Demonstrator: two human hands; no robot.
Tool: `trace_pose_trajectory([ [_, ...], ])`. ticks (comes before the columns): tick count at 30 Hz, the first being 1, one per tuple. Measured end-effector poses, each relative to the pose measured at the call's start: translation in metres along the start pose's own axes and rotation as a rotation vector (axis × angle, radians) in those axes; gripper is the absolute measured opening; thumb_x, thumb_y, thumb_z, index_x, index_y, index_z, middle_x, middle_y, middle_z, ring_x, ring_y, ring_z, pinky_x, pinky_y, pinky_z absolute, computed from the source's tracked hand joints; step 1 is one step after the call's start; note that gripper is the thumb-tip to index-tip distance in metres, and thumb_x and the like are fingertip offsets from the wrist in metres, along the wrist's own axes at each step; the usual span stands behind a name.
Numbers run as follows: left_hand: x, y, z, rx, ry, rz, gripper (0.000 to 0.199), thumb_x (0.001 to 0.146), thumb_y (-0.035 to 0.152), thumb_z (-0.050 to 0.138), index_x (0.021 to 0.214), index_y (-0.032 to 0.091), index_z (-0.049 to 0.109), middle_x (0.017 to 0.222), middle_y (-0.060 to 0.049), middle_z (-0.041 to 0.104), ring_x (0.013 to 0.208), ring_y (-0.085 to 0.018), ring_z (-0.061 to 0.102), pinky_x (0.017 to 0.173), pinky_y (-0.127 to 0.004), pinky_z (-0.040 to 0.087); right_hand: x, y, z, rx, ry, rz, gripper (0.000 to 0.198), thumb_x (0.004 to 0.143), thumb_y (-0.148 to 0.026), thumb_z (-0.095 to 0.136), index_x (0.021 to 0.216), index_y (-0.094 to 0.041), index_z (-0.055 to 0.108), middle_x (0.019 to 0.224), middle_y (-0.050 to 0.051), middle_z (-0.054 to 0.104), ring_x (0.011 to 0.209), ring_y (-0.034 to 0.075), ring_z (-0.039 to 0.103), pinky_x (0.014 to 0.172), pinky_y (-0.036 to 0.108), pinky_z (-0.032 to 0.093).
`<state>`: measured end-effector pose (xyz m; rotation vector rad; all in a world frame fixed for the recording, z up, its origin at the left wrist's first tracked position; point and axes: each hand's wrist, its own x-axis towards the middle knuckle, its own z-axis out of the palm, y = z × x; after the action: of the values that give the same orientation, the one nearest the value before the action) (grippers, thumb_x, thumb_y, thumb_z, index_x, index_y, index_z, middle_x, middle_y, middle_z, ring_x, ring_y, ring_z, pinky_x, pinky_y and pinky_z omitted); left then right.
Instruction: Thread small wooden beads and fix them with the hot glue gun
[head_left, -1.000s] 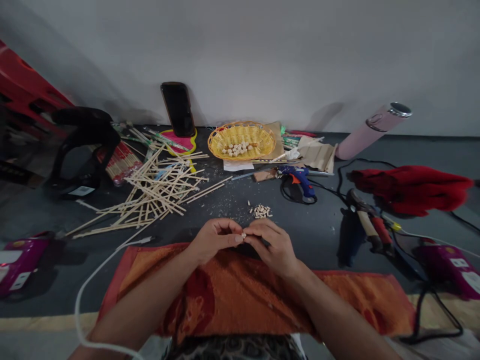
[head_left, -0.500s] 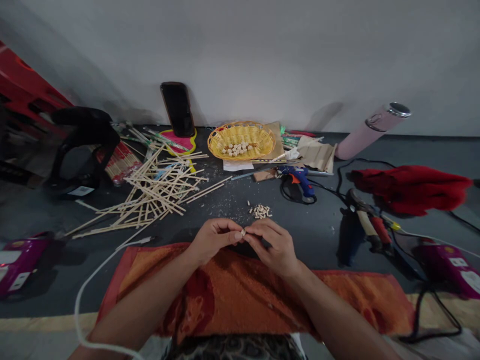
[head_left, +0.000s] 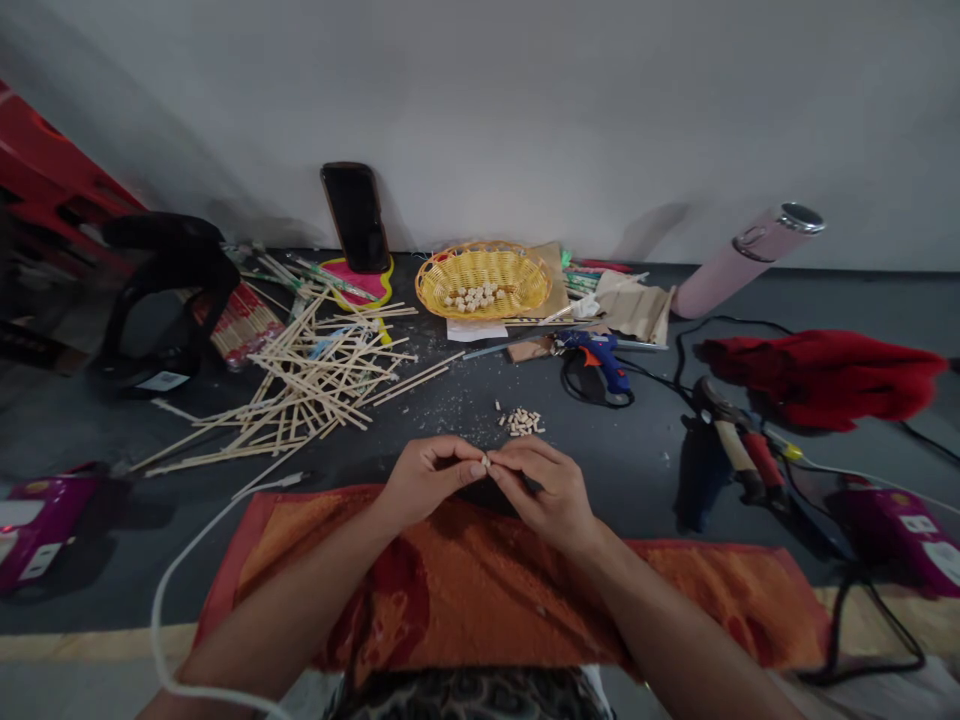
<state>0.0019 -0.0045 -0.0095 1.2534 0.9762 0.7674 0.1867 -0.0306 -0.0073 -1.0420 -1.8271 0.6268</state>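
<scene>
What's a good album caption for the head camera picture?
Left hand and right hand pinch a tiny pale piece between them, near a small heap of pegs.

Left forearm [head_left: 300, 592] and right forearm [head_left: 667, 615] angle inward; left hand [head_left: 421, 484] and right hand [head_left: 549, 494] meet centrally, both in thumb-and-finger pinches.

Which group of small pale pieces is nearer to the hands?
The loose pile on the table, just beyond the right hand; the other group lies farther, inside the basket.
</scene>
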Motion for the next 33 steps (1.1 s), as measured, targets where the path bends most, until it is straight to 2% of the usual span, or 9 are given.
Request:
trace_pose_trajectory([
  [3,0.0006,-0.0018,0.0002,-0.084,-0.033,-0.041,0.018,0.073,0.031,0.069,0.080,0.015,0.070,0.077,-0.003,0.069,0.071,-0.012,0.059,0.070,-0.022,0.044,-0.0005,0.0013,-0.0006,-0.021,-0.007,-0.008,0.020,0.081,-0.012,0.061,0.099,-0.019,0.067,0.086,0.006,0.064,0.078,0.014,0.060,0.070,0.028,0.052],
  [7,0.0018,-0.0036,0.0014,-0.209,-0.047,-0.112,0.019,0.072,0.032,0.070,0.076,0.013,0.068,0.070,-0.002,0.065,0.062,-0.010,0.055,0.062,-0.021,0.043,-0.0003,0.0028,-0.0033,-0.026,-0.036,-0.019,0.019,0.083,-0.014,0.059,0.100,-0.020,0.066,0.088,0.006,0.064,0.079,0.015,0.060,0.071,0.028,0.052],
  [12,0.0023,-0.0052,0.0019,-0.296,-0.094,-0.192,0.021,0.071,0.033,0.071,0.075,0.013,0.066,0.067,-0.002,0.064,0.059,-0.009,0.055,0.060,-0.021,0.043,0.0011,0.0021,-0.0053,0.023,-0.023,-0.038,0.028,0.083,-0.014,0.060,0.109,-0.022,0.063,0.092,0.007,0.064,0.083,0.015,0.061,0.074,0.029,0.053],
  [19,0.0026,-0.0068,-0.0007,-0.316,-0.152,-0.191,0.024,0.073,0.035,0.069,0.077,0.012,0.069,0.069,-0.004,0.066,0.059,-0.009,0.056,0.061,-0.021,0.043,0.0029,-0.0018,-0.0053,0.083,-0.063,-0.025,0.023,0.085,-0.012,0.056,0.104,-0.021,0.065,0.089,0.005,0.064,0.082,0.014,0.061,0.073,0.027,0.053],
  [33,0.0038,-0.0028,0.0022,-0.219,-0.118,-0.222,0.024,0.071,0.037,0.070,0.072,0.012,0.068,0.064,-0.003,0.065,0.055,-0.009,0.054,0.055,-0.020,0.040,0.0025,0.0010,-0.0023,0.061,-0.110,0.006,0.017,0.088,-0.017,0.052,0.095,-0.020,0.068,0.084,0.005,0.064,0.077,0.013,0.060,0.070,0.026,0.052],
])
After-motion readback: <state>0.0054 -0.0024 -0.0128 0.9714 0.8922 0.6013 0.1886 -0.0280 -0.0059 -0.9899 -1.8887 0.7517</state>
